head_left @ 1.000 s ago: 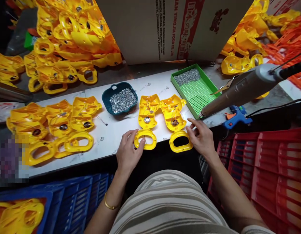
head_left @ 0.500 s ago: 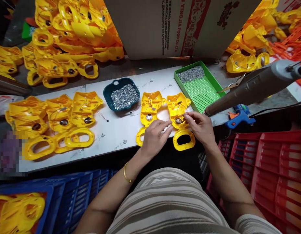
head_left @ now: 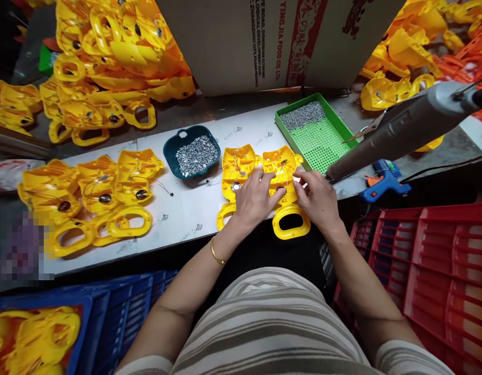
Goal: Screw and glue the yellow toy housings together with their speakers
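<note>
A yellow plastic toy shell [head_left: 277,156] with an oval ring handle [head_left: 291,237] lies inner side up before me. Thin wires and a small connector show inside it. My left hand [head_left: 256,195] is over its left side, thumb and fingers apart, nothing seen in it. At the right edge, my right hand [head_left: 317,195] has its fingertips bent close together on a thin wire [head_left: 292,170]; the exact grip is partly hidden. A second shell [head_left: 233,164] with a round silver part and wires lies to the left, partly under my left hand.
A dark green tray [head_left: 170,151] holds silver parts; a green basket [head_left: 338,130] holds small screws. A grey power screwdriver [head_left: 397,130] and a blue glue gun [head_left: 385,185] are at right. More shells [head_left: 135,166] lie left. A carton [head_left: 225,47] stands behind. Red crate [head_left: 416,260] below right.
My left hand has moved up and right onto the near shell, its fingers spreading. My right hand has stayed at the shell's right edge, shifting slightly. The view has shifted a little.
</note>
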### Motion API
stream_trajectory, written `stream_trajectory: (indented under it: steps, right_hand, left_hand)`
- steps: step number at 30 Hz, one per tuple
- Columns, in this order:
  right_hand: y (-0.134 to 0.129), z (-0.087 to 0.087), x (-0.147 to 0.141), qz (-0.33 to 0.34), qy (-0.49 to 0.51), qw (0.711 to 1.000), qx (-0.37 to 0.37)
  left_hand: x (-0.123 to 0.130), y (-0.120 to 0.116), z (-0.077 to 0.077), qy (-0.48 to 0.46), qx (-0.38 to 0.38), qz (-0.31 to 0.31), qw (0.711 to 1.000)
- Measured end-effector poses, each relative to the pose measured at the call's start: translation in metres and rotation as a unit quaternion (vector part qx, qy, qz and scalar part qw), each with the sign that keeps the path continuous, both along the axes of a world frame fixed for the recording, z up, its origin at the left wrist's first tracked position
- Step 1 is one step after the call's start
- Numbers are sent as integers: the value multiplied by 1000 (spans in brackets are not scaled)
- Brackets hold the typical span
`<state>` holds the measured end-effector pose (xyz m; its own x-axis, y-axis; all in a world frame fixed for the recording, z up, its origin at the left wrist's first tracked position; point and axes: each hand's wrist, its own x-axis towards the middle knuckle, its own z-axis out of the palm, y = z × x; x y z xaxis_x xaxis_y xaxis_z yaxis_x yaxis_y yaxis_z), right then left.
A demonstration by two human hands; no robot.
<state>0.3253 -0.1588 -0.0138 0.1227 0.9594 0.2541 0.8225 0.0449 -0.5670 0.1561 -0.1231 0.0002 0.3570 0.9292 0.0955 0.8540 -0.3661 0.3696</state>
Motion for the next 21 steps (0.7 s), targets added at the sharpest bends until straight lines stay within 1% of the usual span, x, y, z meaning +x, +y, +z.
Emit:
stream_trajectory:
  steps: [3,5,7,9,11,12,13,14,15,16,17,18,19,20,21]
  right_hand:
    - [-2,-8,0,10,9,1000,-20]
    - [-3,-13,1,17,23,999,-24]
    - [-3,-17,2,26,30,999,-24]
    - [-3,-21,3,34,30,999,-25]
    - [-3,-23,3,39,29,998,-32]
    - [-3,-25,3,41,31,998,-35]
    - [-3,-25,3,43,37,998,-37]
    - [-3,-26,3,44,46,997,-36]
    - [-3,-27,3,42,58,997,-32]
    - [-4,-27,2,38,70,997,-23]
    - [-5,-26,1,32,85,996,-11]
    - [-8,-25,-1,23,101,995,7]
    - [-11,-23,-3,15,116,993,28]
    - [-15,-21,-6,7,130,990,54]
    - [-19,-19,-9,1,138,987,85]
  left_hand:
    - [6,3,-3,34,-3,0,999]
    - [7,4,-9,21,-2,-5,1000]
    - [6,4,-13,-8,16,-8,1000]
    - [5,3,-16,-45,55,-9,997]
    - [5,2,-15,-89,94,-19,991]
    - [5,1,-14,-118,102,-27,987]
    - [6,1,-12,-154,96,-34,983]
    - [6,1,-10,-200,73,-36,976]
    - [7,2,-9,-258,34,-28,965]
    - [8,2,-7,-324,-23,-8,946]
    - [8,4,-5,-392,-91,23,915]
    - [9,5,-3,-457,-163,58,872]
    - [9,6,-2,-514,-230,94,821]
    - [8,7,0,-559,-284,125,769]
    - [8,8,2,-591,-325,147,724]
